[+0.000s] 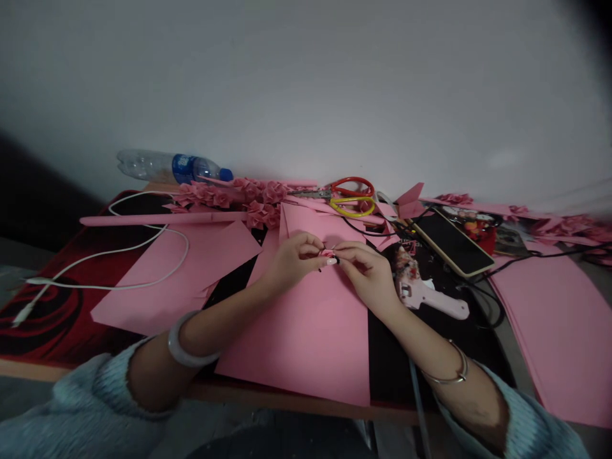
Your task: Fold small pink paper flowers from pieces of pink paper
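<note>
My left hand (306, 255) and my right hand (366, 274) meet over the middle of the table, fingertips pinched together. Between them is a small piece of pink paper (327, 254), mostly covered by the fingers; its exact shape is hard to make out. Beneath the hands lie large pink paper sheets (306, 344). Just right of my right hand, a pale pink glue gun (437, 299) rests on its side, its nozzle end stained. Beyond the hands lie scissors (351, 196) with one red and one yellow handle loop.
Pink paper flowers (262, 197) and a rolled paper stick (162, 219) line the back. A plastic bottle (153, 167) lies by the wall. A white cable (119, 287) loops at left. A phone (452, 242), black cords and a paper stack (559, 331) are at right.
</note>
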Demonstrator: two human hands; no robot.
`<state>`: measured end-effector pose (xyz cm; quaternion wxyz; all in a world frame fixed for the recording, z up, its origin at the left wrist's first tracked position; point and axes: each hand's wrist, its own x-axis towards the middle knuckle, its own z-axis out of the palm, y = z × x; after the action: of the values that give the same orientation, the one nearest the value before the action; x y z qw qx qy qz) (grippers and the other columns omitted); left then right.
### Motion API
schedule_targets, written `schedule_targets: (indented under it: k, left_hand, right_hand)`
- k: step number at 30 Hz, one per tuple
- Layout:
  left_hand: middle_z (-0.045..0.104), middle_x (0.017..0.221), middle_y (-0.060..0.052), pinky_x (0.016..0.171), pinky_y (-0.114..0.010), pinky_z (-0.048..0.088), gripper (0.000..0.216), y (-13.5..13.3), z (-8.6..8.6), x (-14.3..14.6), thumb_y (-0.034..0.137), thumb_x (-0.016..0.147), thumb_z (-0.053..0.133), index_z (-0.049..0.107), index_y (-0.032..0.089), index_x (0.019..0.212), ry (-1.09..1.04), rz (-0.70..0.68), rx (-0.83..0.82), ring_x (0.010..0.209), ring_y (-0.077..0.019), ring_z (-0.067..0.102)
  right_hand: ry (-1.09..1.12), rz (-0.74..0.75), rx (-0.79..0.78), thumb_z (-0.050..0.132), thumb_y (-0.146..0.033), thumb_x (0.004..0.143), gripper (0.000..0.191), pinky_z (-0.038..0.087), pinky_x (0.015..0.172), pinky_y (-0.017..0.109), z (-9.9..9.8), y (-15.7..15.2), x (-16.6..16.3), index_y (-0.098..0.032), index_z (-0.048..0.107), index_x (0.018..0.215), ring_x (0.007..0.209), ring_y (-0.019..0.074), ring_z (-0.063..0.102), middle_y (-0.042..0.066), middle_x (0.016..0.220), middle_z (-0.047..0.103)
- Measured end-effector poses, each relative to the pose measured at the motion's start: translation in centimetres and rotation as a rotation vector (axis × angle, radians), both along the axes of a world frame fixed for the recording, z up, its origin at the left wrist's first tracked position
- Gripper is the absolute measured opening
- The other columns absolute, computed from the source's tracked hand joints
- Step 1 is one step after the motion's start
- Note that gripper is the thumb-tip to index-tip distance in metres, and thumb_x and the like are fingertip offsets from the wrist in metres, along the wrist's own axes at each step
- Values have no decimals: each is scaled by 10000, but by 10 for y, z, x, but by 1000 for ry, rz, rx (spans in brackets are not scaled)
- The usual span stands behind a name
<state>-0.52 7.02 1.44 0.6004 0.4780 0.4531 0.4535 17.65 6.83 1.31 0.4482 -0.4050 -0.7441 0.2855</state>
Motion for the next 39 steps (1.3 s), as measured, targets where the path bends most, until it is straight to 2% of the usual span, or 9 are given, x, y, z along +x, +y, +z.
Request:
schedule_targets:
  k: [3,7,11,14,21,30,35,39]
  left_hand:
    - [663,708,24,641,-240,493,265,0,0,0,218,666,817,580,170,773,17,28,54,705,-128,665]
    - [671,747,17,692,-263,522,290,-1,-2,2,210,651,827,581,174,799,-36,-2,60,761,-146,688]
    - [671,773,13,752,-290,534,340,-2,-5,2,177,629,834,570,179,844,-21,-40,89,799,-156,692]
    - [682,824,0,807,-321,535,359,-2,-6,2,180,622,835,569,179,862,-4,-75,104,839,-168,695]
    - [681,748,15,739,-287,523,224,-5,-6,3,168,650,779,585,172,763,35,-126,118,735,-136,653]
    - [658,731,4,672,-274,487,218,-7,-4,3,236,664,787,582,172,700,144,-149,142,698,-140,611]
    - [659,737,-1,665,-274,481,195,-8,-6,3,234,665,781,597,171,679,160,-133,161,715,-146,606]
    - [661,718,10,687,-281,496,196,-9,-5,4,212,658,789,598,173,672,137,-127,146,709,-144,618]
  right_hand:
    - [16,3,-28,584,-162,901,167,559,786,348,2,-1,0,-216,741,908,939,209,689,77,1009,738]
    - [43,-36,-80,578,-219,925,134,549,740,339,5,-3,-1,-220,708,959,944,211,665,80,1044,711]
    - [51,-17,-83,631,-188,870,79,522,669,307,6,-4,-2,-220,685,917,883,200,637,71,1025,670]
    - [56,3,-73,675,-166,836,60,514,689,313,6,-4,-3,-217,675,868,870,198,626,65,994,646]
    - [41,-3,-70,665,-152,847,135,500,810,353,3,-2,-2,-210,638,728,896,205,627,57,927,632]
    - [111,30,-150,645,-306,889,283,466,725,310,0,2,-2,-202,567,638,784,181,570,27,796,553]
    - [154,46,-199,642,-265,883,188,469,687,298,-2,1,-3,-206,564,722,752,172,579,18,798,578]
    - [6,26,-41,593,-176,895,163,496,693,308,2,0,-2,-216,574,739,796,185,605,38,832,616]
